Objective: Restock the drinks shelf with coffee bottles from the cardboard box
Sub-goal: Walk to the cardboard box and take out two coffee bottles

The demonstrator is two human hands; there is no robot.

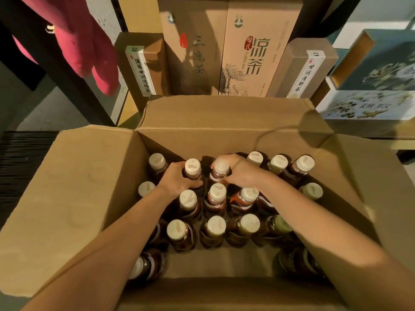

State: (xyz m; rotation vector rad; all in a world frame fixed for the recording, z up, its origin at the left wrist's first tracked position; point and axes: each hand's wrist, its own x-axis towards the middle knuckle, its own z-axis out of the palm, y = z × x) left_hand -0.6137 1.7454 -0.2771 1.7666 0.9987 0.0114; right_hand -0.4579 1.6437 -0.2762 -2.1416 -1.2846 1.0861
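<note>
Cardboard box point(78, 187): big one, right under the camera, all four flaps thrown open, sitting just in front of the shelving.
Shelf point(128, 114): directly behind the box and carrying upright tea cartons point(247, 55). Not one coffee bottle shows on it, and I cannot tell if this is the level to be stocked.
Progress: early going, I'd say. The box is well stocked, with only a strip of bare cardboard floor along its near side. Nothing has visibly been placed yet, so nearly all the shelving is left to do.
Coffee bottles point(216, 198): all inside the box, packed in loose rows, shoulders touching.
Orientation: most stand upright, long axis vertical, pale caps pointing straight up at the camera. The two at the near corners look tipped over, though the wide lens makes that hard to call.
Left hand point(177, 180): down in the far rows, fingers curled round the neck of the left bottle point(192, 167), a firm wrap.
Right hand point(242, 171): beside it, fingers curled over the shoulder of the right bottle point(221, 166), its cap poking out.
Gripped pair: side by side, near each other, both upright, bases hidden among their neighbours, so I cannot tell whether they are lifted.
</note>
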